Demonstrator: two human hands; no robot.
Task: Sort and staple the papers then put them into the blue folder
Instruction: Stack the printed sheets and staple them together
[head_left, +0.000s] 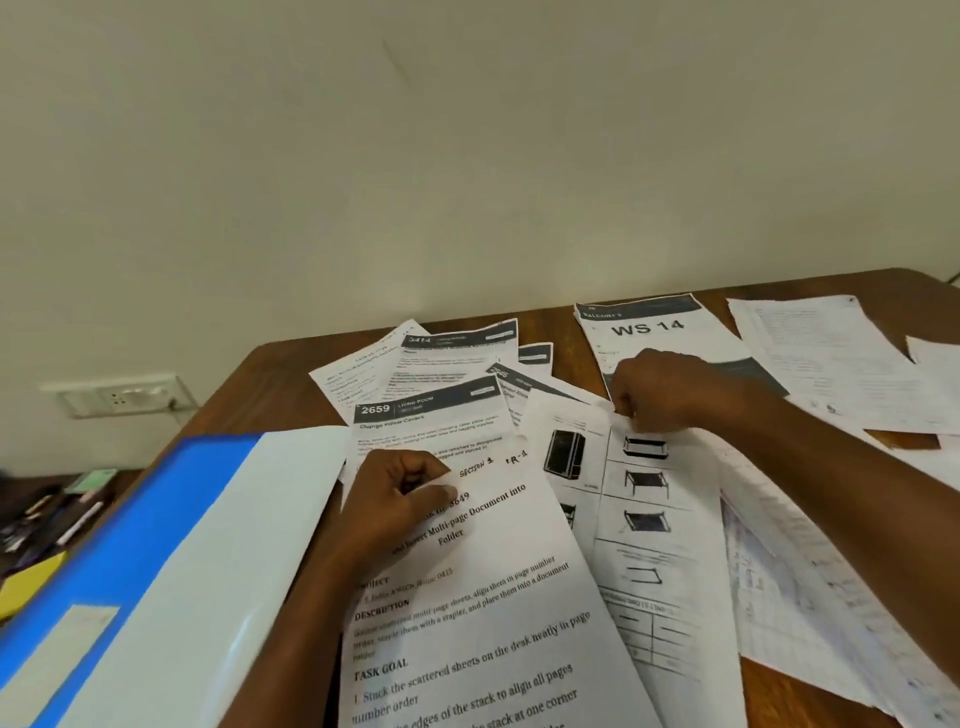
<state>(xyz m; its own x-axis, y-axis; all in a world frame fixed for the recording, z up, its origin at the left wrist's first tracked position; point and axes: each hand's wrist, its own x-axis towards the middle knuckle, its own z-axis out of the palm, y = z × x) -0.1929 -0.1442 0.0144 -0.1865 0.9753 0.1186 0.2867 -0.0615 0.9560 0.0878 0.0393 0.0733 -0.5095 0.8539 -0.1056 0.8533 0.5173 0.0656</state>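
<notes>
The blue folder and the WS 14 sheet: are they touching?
Apart. The head view shows the blue folder at left and the WS 14 sheet at the far right, other papers between.

Counts: one blue folder (130, 530) at counter's (249, 395) left edge. Two hands: left hand (400, 493), right hand (660, 389). Printed sheets (498, 613) scattered over counter: at least ten visible, overlapping, exact number unclear. One wall socket plate (119, 397) beyond left edge. Several pens (78, 519) below left edge, blurred, uncountable.
</notes>
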